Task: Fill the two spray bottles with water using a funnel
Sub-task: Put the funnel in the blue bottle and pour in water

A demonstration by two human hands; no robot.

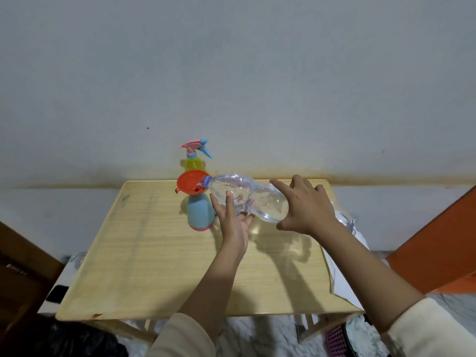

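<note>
Head view:
Clear plastic water bottle [248,198]: tipped almost level above the table; its blue-ringed mouth sits inside the rim of the funnel.
Orange-red plastic funnel [192,182]: seated in the neck of the blue spray bottle.
Blue spray bottle with pink base [199,215]: upright on the light wooden table [154,253] near its far edge, trigger head off.
Yellow spray bottle with pink-and-blue trigger head [194,163]: upright just behind the blue one.
Left hand [233,222]: reaches in from below, palm under the water bottle's front half; fingers lie fairly straight beneath it, one finger upright against its near side.
Right hand [306,207]: arched over the bottle's base end, fingers spread apart, forefinger stretched along the top, thumb hooked under the base, gripping it.
Forearms: both stretched forward, cream sleeves [432,328] pushed back.
</note>
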